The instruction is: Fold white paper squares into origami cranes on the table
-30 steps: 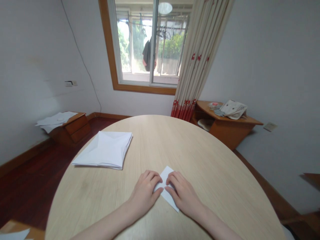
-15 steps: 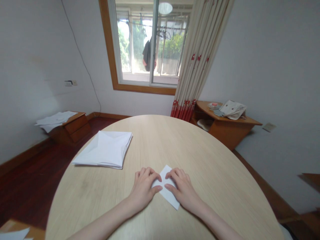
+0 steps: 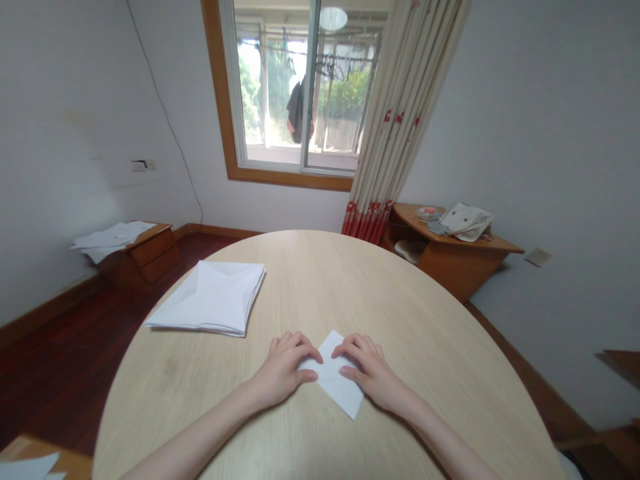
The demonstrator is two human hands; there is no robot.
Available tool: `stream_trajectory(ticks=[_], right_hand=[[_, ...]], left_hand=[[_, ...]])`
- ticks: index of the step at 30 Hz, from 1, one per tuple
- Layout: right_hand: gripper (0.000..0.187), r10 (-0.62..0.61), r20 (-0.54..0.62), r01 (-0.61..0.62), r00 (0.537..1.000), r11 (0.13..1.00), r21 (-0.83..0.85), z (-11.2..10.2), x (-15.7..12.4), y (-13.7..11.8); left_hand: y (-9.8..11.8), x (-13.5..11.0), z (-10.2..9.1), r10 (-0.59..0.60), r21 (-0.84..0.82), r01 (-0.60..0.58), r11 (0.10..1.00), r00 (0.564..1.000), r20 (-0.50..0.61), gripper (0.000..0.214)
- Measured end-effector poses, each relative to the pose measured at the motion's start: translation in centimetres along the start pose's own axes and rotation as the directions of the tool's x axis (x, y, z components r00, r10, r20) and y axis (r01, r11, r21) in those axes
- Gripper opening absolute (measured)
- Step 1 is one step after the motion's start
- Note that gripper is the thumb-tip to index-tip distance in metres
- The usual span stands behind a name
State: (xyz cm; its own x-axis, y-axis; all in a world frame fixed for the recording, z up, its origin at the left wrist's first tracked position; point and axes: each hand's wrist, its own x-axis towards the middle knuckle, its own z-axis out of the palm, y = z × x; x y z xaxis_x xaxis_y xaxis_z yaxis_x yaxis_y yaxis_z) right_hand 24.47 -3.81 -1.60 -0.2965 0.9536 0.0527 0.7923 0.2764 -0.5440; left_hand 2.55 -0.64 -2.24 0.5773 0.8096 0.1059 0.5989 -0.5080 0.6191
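Note:
A small piece of folded white paper (image 3: 336, 381) lies at a slant on the table in front of me, with a crease line across its middle. My left hand (image 3: 289, 365) grips its left corner, thumb below and index finger above. On the opposite side my right hand (image 3: 367, 368) holds the right edge in the same way, its other fingers curled. The paper's side corners are partly hidden under the fingers. Farther off to the left rests a stack of white paper sheets (image 3: 210, 300), out of reach of both hands as they are now.
The round wooden table (image 3: 320, 280) fills the middle of the view. Beyond it stand a low cabinet with papers (image 3: 150, 253) at left and a corner shelf (image 3: 455, 260) with a cloth bag (image 3: 466, 220) at right. A curtain (image 3: 385, 133) hangs beside the window.
My thumbs have drawn apart, the left one to the left and the right one to the right. More of the paper's lower middle shows between them. The paper stack has stayed put.

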Motion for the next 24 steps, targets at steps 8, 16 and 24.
stream_trajectory(ticks=[8,16,24], right_hand=[[0.022,-0.083,-0.055,0.083,0.995,0.997,-0.009,0.3,-0.1,0.3],[0.027,-0.352,-0.118,0.353,0.928,0.936,-0.016,1.0,-0.4,0.1],[0.041,-0.478,-0.09,0.462,0.873,0.873,-0.156,1.3,-0.6,0.5]], left_hand=[[-0.4,-0.5,0.0,0.213,-0.061,-0.214,0.975,0.977,-0.021,0.026],[-0.9,-0.6,-0.6,0.369,0.056,-0.369,0.928,0.929,0.006,0.023],[-0.8,-0.9,-1.4,0.41,0.118,-0.415,0.902,0.91,0.062,0.033]])
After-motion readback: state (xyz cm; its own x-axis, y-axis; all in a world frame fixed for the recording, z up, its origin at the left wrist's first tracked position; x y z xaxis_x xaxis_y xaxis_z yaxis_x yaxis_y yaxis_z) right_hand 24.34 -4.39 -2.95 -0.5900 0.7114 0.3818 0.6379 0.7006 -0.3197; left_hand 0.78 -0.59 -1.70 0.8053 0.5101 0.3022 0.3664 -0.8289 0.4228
